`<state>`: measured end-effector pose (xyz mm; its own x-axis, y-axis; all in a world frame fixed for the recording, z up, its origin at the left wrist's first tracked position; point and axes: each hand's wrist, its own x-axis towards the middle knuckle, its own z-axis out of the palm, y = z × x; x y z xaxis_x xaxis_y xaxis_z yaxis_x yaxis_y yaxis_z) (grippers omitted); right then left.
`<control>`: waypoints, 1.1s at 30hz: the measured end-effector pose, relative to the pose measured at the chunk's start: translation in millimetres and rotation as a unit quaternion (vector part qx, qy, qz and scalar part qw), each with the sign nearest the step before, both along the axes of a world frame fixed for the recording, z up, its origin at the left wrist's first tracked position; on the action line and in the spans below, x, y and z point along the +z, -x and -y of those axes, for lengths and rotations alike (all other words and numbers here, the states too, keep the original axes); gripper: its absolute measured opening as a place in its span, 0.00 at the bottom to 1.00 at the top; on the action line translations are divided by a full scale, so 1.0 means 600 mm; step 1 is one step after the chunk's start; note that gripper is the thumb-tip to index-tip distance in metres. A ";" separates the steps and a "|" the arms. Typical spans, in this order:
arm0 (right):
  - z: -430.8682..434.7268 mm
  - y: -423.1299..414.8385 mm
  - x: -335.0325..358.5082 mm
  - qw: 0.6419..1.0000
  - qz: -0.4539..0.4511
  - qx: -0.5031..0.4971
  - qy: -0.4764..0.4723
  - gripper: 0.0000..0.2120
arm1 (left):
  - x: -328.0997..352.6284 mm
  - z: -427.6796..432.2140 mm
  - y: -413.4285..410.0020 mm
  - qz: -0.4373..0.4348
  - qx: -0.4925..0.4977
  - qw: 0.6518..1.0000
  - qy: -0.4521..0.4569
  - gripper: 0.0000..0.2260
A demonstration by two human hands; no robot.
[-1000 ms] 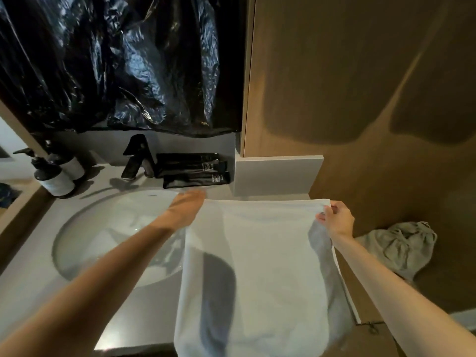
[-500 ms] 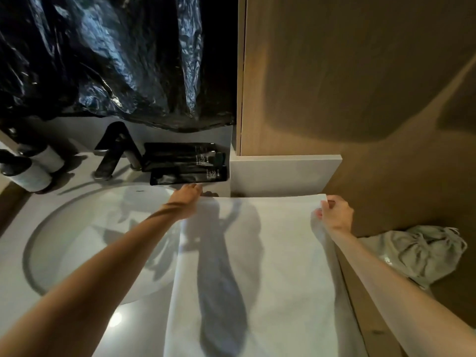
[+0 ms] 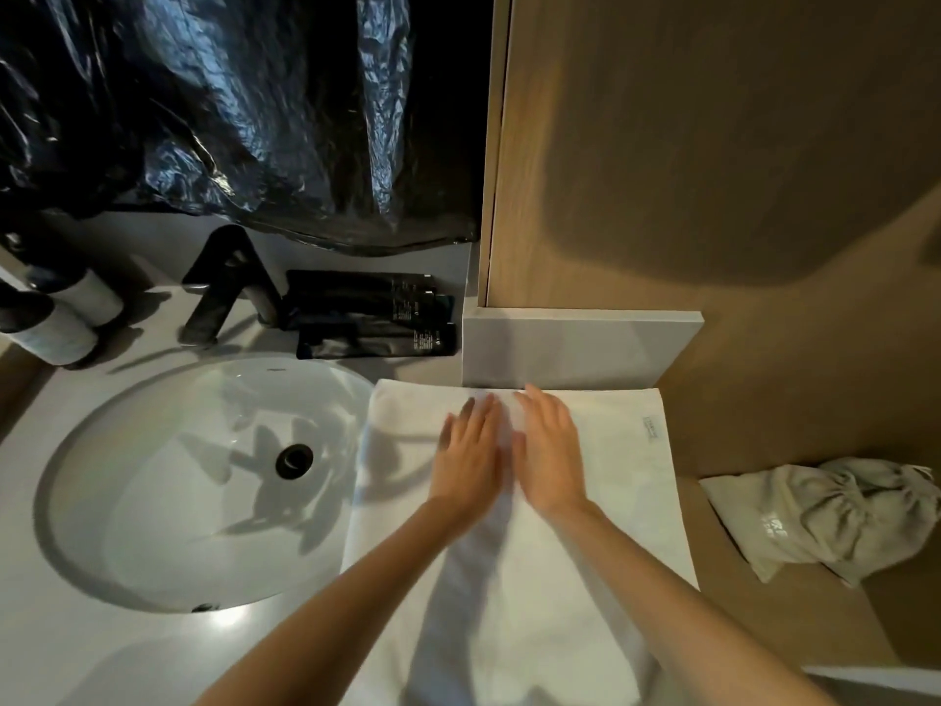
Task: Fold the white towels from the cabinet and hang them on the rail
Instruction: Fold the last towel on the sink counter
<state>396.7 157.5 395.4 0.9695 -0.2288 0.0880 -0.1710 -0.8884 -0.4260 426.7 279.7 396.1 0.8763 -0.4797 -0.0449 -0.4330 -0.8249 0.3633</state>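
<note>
1. Well off to the left of the left hand (image 3: 471,450), the pale counter (image 3: 76,644) carries two dark-topped bottles (image 3: 56,323), a black faucet (image 3: 224,287) and the oval sink basin (image 3: 81,542). Black tubes (image 3: 371,318) lie stacked beyond that hand, below a sheet of black plastic (image 3: 229,119).
2. The left hand lies palm down with its fingers straight, a little blurred. It presses flat on the white towel (image 3: 611,501) and grips nothing. The towel's left border runs out to this hand's left and reaches the basin's rim.
3. The right hand (image 3: 550,445) lies just beside it, also flat with fingers extended on the cloth and nothing pinched.
4. The towel lies directly under both palms. Its far edge sits just beyond the fingertips against a grey ledge (image 3: 580,346), and its length runs back beneath the forearms toward the person.
5. It looks soft, light and limp. I'd judge it will sag and crease the moment it is lifted, and it may slide on the smooth counter. The far corners, out to either side of the hands, look like the best places to pinch it for the next fold.
6. To the right of the right hand, a small sewn label (image 3: 650,429) sits near the towel's far corner. Further right and well apart lies a crumpled grey drawstring bag (image 3: 825,517). No rail is in view.
</note>
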 end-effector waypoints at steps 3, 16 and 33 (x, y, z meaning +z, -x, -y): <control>-0.001 0.006 -0.031 0.992 -0.085 0.039 0.081 0.31 | -0.029 -0.016 0.003 -0.011 0.005 0.999 -0.041 0.30; 0.161 0.070 -0.027 0.981 -0.127 -0.009 0.148 0.27 | -0.035 -0.083 -0.015 -0.027 0.052 0.998 -0.036 0.25; 0.030 0.145 -0.036 0.982 -0.127 0.043 0.131 0.26 | -0.027 -0.073 0.112 0.018 0.042 0.998 -0.044 0.24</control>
